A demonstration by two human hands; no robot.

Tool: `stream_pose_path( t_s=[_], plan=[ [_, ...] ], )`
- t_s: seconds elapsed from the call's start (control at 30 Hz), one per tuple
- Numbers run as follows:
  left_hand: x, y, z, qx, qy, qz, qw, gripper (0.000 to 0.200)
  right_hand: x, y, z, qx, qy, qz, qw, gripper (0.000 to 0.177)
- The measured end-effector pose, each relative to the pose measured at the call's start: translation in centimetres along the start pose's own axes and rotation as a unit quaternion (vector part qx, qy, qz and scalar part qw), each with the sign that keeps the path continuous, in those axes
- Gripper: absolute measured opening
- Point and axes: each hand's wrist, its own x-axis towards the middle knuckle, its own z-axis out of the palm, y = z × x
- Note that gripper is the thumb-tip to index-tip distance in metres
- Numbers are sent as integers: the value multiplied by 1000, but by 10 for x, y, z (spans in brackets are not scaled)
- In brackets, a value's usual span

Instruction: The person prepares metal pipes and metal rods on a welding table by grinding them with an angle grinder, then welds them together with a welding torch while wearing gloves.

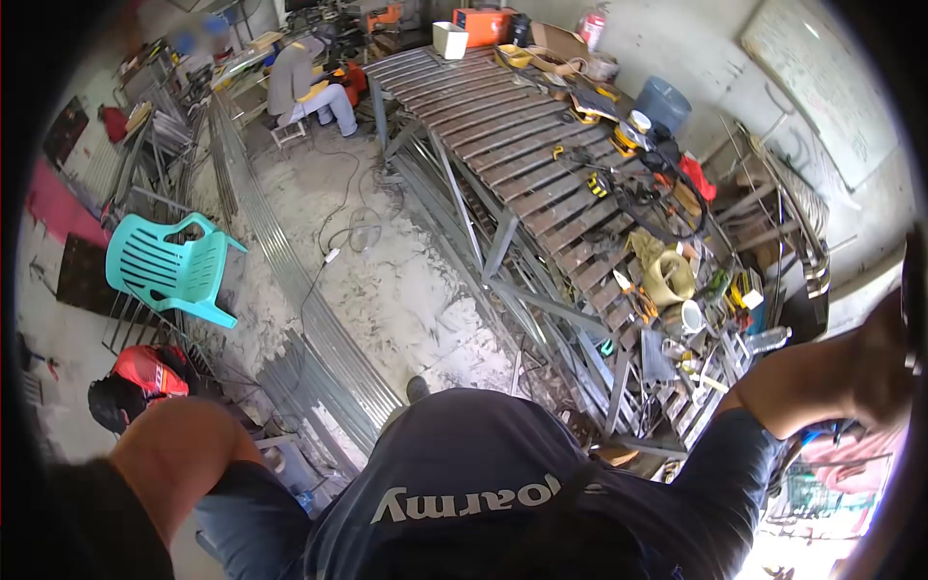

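Observation:
My left arm is bent at the lower left, its elbow near a person in red, and my left hand is out of the frame. On the right edge, my right hand (882, 372) is raised, dark and blurred; its fingers cannot be made out. Beside it is a dark upright edge with a small shiny part, too cut off to name. Below my right arm stands the slatted metal workbench (483, 126), holding a roll of tape (669, 278), a white cup (691, 317), a yellow tape measure (599, 184) and a plastic bottle (768, 339).
A turquoise chair (174, 261) stands at left, above a person in red (150, 372). Another person (295, 82) sits on a stool at the back. Long metal profiles (290, 261) and a cable (332, 256) lie on the floor. A blue bucket (662, 104) stands behind the bench.

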Motion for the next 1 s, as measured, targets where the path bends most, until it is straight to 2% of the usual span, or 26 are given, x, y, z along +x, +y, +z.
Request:
stream_pose_path(
  t_s=[0.07,0.1,0.13,0.17,0.2,0.23,0.27,0.3,0.33,0.43,0.57,0.67,0.83,1.0],
  plan=[
    [-46,26,-57,-6,33,19,999,41,33,-38,11,67,-7,-32,997,54],
    [-62,38,-80,-7,47,31,998,40,48,-49,36,146,42,-82,985,54],
    [-73,47,-98,-8,59,44,997,40,71,-53,98,330,60,-96,937,53],
    [-77,50,-106,-12,71,57,996,40,78,-61,93,176,44,-138,974,54],
    [-78,45,-112,-21,81,68,994,40,79,-56,98,176,43,-138,974,54],
    [-29,43,-9,-36,90,77,992,39,82,-53,106,163,51,-140,975,53],
    [0,38,47,-55,97,86,990,39,83,-51,113,148,59,-138,977,53],
    [-4,20,23,-74,100,96,987,39,84,-49,121,132,70,-134,980,53],
    [33,15,87,-95,102,105,985,39,83,-49,128,115,81,-128,982,53],
    [93,-4,173,-146,106,138,974,38,79,-39,153,65,124,-119,983,52],
    [136,-49,177,-210,70,150,964,37,58,-15,203,16,194,-63,979,50],
    [170,-68,222,-256,70,159,951,37,46,8,221,-26,229,-42,972,50],
    [224,-90,355,-332,88,190,920,36,17,64,238,-111,281,-33,953,48],
    [276,-109,513,-403,146,232,873,36,-18,158,229,-199,312,-66,927,47]
  ],
)
